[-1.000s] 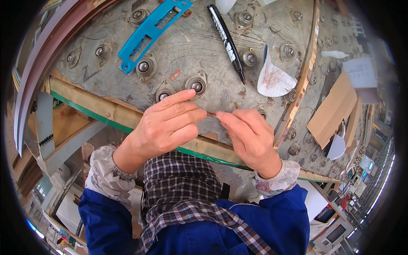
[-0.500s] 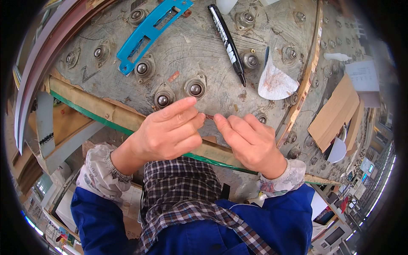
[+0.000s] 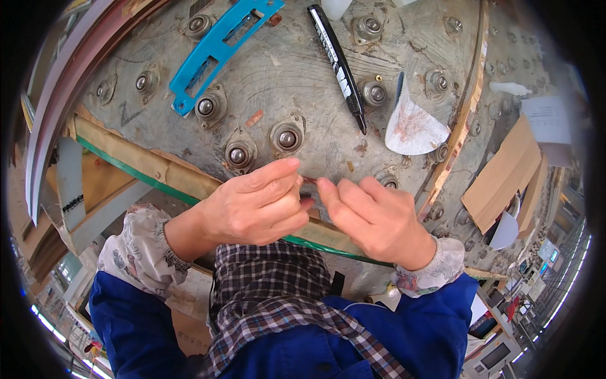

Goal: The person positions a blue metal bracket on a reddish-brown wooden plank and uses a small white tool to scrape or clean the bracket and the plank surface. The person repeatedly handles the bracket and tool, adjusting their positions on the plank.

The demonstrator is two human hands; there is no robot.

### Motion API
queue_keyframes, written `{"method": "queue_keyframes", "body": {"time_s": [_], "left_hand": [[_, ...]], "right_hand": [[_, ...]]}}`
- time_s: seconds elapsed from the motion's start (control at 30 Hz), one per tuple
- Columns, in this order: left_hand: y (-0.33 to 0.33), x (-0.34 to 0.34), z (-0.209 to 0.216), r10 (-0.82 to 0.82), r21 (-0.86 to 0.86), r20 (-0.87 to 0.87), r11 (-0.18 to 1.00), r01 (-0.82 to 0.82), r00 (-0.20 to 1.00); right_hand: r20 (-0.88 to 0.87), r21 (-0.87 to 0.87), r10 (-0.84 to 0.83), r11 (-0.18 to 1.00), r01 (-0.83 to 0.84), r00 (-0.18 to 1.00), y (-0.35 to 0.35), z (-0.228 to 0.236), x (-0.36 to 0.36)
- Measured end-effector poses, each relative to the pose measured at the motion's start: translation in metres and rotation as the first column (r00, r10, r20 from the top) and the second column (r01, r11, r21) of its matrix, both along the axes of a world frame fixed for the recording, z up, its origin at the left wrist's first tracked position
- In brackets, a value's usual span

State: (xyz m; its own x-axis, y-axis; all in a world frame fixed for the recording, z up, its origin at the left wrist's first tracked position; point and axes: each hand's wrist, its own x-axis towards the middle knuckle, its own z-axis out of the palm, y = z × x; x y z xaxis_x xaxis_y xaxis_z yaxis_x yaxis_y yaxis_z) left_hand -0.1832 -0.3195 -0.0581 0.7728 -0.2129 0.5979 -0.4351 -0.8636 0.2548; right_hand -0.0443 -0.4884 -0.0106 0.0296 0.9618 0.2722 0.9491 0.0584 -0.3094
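Observation:
Over the near edge of the worktable, my left hand (image 3: 257, 205) is closed with its fingers curled and thumb side up. My right hand (image 3: 374, 216) faces it, pinching at the fingertips. Between the two sets of fingertips runs a thin, reddish-brown strip or thread (image 3: 310, 180), too small to name. Beyond my hands lies a capped-looking black marker pen (image 3: 339, 66), its tip pointing toward me. Right of the pen is a white curved piece with brownish dust (image 3: 416, 126). A blue slotted plate (image 3: 221, 50) rests at the far left.
The worn grey tabletop (image 3: 265, 82) carries several metal ball rollers, one (image 3: 287, 139) just past my left hand. A wooden strip (image 3: 467, 114) crosses at the right. Cardboard (image 3: 503, 177) and a paper sheet (image 3: 548, 120) lie beyond it. Green tape (image 3: 136, 169) lines the near edge.
Both hands have come slightly nearer my body, still facing each other with the thin strip between them. The view has shifted a little; the things on the table lie as before.

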Motion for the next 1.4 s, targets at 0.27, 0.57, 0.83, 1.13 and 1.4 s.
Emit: {"method": "queue_keyframes", "body": {"time_s": [0.27,0.57,0.83,1.13,1.4], "left_hand": [[0.0,-0.001,0.001,-0.003,-0.021,-0.015,1.0,0.003,1.0],[0.001,-0.002,0.0,-0.003,-0.027,-0.034,1.0,0.002,0.999],[0.001,-0.003,0.001,0.009,-0.041,-0.036,0.999,-0.01,0.999],[0.004,-0.003,0.006,-0.065,-0.1,-0.065,0.993,0.059,0.996],[0.001,-0.001,-0.001,0.005,-0.08,0.008,0.997,-0.004,1.0]], "right_hand": [[-0.027,-0.042,0.031,0.999,-0.032,0.999,-0.001,0.002,0.004],[-0.032,-0.135,0.043,0.99,-0.047,0.999,-0.002,0.012,0.007],[-0.022,-0.171,0.043,0.984,-0.046,0.999,-0.005,0.014,0.007],[-0.102,-0.021,-0.028,0.999,0.026,0.994,-0.022,-0.005,0.008],[-0.09,-0.015,0.002,1.0,-0.003,0.996,-0.006,-0.005,0.004]]}}
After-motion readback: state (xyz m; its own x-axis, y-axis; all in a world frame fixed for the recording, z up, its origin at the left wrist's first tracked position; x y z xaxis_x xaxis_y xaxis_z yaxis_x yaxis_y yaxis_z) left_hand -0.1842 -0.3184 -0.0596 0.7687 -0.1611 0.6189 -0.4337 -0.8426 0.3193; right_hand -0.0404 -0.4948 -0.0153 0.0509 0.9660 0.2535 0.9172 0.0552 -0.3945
